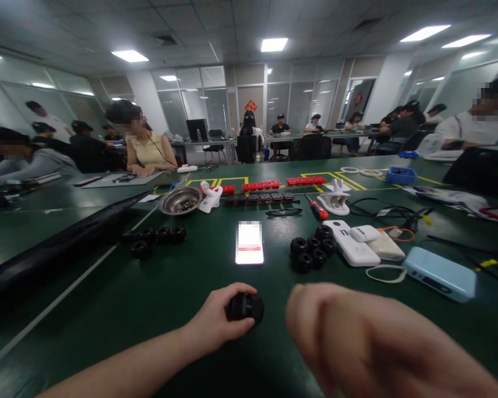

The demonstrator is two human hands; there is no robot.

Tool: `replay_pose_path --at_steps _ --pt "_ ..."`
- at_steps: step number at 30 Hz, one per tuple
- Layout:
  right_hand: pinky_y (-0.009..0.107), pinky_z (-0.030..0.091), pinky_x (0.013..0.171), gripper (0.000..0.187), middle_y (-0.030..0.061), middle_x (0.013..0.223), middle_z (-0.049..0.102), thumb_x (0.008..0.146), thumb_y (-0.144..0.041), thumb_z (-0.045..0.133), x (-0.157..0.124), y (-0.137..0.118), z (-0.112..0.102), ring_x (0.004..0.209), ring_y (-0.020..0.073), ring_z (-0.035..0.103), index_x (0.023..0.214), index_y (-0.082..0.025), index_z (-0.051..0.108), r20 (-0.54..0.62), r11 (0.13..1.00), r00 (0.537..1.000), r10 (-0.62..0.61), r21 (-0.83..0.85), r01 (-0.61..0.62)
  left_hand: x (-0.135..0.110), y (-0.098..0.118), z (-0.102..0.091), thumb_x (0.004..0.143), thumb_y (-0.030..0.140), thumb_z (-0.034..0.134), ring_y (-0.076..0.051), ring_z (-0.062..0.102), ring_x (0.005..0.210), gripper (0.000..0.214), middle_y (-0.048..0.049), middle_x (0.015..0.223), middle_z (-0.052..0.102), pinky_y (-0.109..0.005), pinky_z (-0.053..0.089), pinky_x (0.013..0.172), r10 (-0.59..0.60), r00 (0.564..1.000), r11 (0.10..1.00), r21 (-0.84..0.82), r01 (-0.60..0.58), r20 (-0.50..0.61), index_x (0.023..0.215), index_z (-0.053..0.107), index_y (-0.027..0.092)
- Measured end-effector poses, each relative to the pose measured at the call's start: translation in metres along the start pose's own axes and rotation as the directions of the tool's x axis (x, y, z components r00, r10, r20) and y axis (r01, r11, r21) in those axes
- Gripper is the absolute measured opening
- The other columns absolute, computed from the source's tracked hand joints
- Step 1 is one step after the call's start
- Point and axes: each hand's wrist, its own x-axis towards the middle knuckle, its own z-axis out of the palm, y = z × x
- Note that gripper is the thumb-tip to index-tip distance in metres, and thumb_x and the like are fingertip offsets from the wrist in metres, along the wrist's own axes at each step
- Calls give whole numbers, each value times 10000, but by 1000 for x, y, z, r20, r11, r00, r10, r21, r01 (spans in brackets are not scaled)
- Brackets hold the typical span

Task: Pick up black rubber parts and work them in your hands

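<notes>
Left hand (216, 316) holding a black wheel (245, 307) towards the near edge of the green worktop (149, 315).
Its thumb and fingers close around the wheel's sides; the right hand (336, 331), blurred and curled, is nearby on the right, and whether it holds anything cannot be told. Farther from the near edge lies a lit phone (249, 243), between two groups of loose wheels (299, 245); towards the far edge sits a metal bowl (178, 200).

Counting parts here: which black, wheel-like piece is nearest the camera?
The black, wheel-like piece gripped by the left hand; the left group and right group of others lie farther off.
</notes>
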Motion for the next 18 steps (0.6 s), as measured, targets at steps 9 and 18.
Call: replay_pose_path --at_steps 9,18 --pt "212 279 437 564 -34 507 365 717 -698 322 49 119 10 476 99 359 577 -160 419 13 959 968 251 -142 -247 -2 -38 -7 657 256 637 -227 577 967 482 -46 1098 605 -316 450 832 249 951 968 4 -252 -183 1107 465 291" --pt "237 364 521 481 39 743 532 672 -599 498 48 120 -3 623 156 464 901 -176 507 35 891 990 137 -441 -108 9 -25 -14 648 519 584 -216 598 783 494 -79 901 618 -346 458 688 -41 990 813 -572 113 136 1002 506 183"
